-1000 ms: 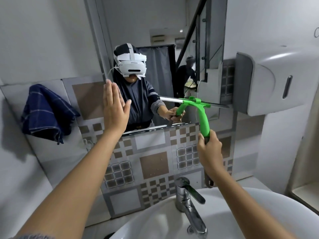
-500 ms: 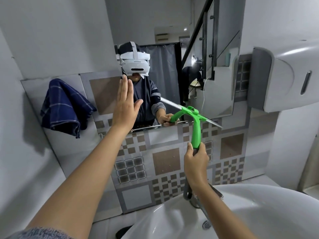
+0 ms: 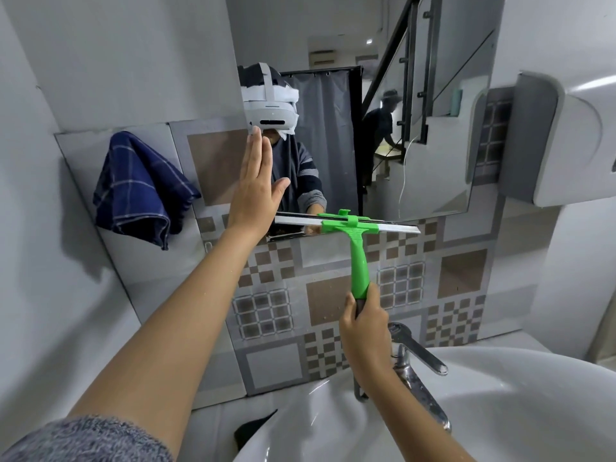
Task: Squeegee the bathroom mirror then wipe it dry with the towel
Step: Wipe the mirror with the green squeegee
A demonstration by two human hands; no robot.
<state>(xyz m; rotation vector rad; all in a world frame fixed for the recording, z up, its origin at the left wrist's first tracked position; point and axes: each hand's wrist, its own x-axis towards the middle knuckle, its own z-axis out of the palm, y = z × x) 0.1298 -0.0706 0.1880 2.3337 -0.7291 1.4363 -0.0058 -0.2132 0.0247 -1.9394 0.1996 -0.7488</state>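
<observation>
The mirror (image 3: 336,145) hangs on the wall above the sink. My right hand (image 3: 365,331) grips the lower handle of a green squeegee (image 3: 359,258). Its metal blade lies level along the mirror's bottom edge. My left hand (image 3: 255,185) is flat and open, its fingers pressed against the mirror's left edge. A dark blue checked towel (image 3: 140,190) hangs on the wall to the left of the mirror, apart from both hands.
A white sink (image 3: 500,405) with a chrome tap (image 3: 416,371) sits right below my right arm. A white wall dispenser (image 3: 573,141) juts out at the right of the mirror. Patterned tiles (image 3: 326,301) cover the wall under the mirror.
The squeegee has come down the mirror to its bottom edge and its blade has levelled out. My left hand has stayed flat on the mirror's left side.
</observation>
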